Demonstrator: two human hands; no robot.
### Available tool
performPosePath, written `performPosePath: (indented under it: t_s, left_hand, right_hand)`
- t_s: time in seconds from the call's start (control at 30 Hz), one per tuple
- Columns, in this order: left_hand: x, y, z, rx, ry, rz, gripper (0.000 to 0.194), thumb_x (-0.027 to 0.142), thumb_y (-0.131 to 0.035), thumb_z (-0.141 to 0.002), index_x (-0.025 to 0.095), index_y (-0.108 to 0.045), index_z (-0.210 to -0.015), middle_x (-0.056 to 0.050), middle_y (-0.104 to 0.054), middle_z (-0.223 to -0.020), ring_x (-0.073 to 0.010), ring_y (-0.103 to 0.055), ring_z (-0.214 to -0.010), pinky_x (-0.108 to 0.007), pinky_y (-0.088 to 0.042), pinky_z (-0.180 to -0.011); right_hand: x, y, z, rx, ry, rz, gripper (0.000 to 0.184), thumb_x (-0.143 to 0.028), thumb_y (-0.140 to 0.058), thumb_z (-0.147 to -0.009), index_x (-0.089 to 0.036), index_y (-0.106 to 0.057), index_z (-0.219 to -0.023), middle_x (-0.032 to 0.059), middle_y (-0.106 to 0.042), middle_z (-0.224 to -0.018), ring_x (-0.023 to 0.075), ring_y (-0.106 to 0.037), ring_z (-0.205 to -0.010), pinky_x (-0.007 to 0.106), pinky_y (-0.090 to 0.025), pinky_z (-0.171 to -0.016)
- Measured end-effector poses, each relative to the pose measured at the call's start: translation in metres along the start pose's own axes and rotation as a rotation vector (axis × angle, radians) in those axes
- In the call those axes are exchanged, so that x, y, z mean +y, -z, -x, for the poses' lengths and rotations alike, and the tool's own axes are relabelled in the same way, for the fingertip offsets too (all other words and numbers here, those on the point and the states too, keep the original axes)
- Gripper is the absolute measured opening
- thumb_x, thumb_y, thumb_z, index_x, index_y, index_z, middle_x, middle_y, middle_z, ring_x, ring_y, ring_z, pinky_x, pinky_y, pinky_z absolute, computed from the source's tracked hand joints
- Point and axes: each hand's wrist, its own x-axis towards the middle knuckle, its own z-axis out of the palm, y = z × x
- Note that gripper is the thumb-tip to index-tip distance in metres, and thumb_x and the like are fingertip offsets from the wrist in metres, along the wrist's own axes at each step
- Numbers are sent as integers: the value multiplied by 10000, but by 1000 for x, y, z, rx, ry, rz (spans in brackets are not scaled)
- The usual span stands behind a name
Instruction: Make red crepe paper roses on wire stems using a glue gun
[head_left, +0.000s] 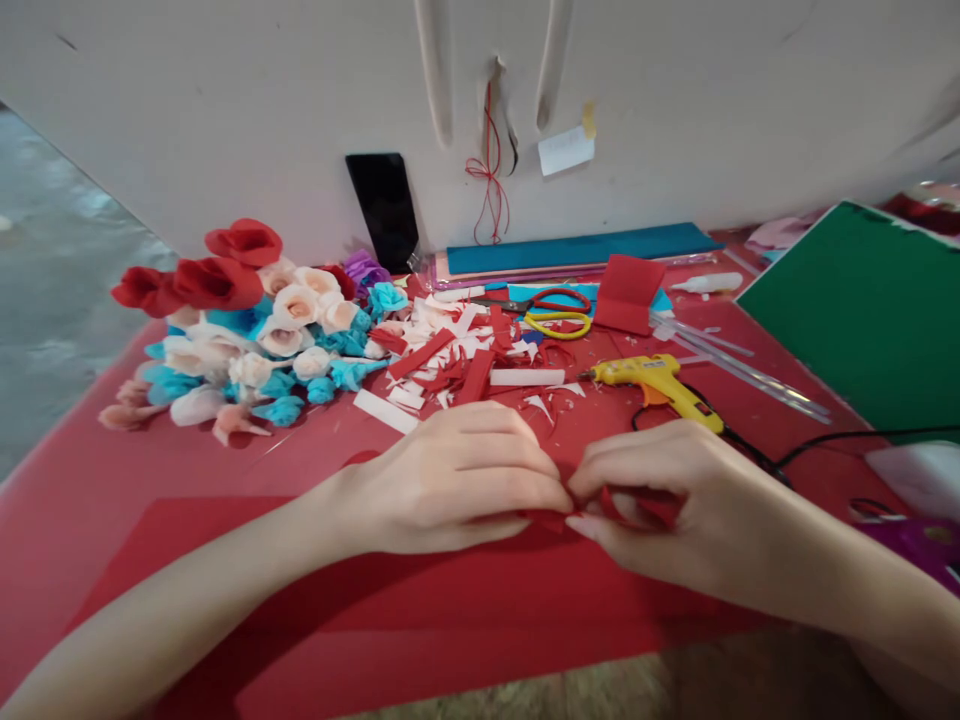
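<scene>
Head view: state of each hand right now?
Left hand: closed, fingers curled over red paper; thumb hidden.
Right hand: closed, holding red paper at thumb and fingertips.

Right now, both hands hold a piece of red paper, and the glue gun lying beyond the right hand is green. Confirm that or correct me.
The colour is wrong: the head view shows the glue gun is yellow. It does lie beyond the right hand, which holds red paper with the left hand.
</scene>
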Motion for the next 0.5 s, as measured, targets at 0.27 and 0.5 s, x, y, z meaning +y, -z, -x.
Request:
performPosePath:
  t_s: [0.27, 0.5]
  left_hand:
    - [-2, 1, 1, -21, -54, -121, 90, 102, -559, -790, 121, -636, -834, -97, -686, -837, -185, -552, -743, -312, -485, -663]
    - [-1, 2, -1, 2, -36, -129, 80, 144, -618, -765, 102, -631, -832, -82, -697, -798, -175, -559, -727, -296, -495, -655]
  right_hand:
    - [6, 2, -3, -37, 8, -16, 80, -199, -570, -771, -159, -629, -735, -53, -453, -537, 35, -404, -484, 146, -328, -476]
    - [6, 2, -3, -25, 24, -2, 81, -208, -585, -769, -148, -624, -731, -54, -438, -534, 35, -386, -473, 155, -325, -472]
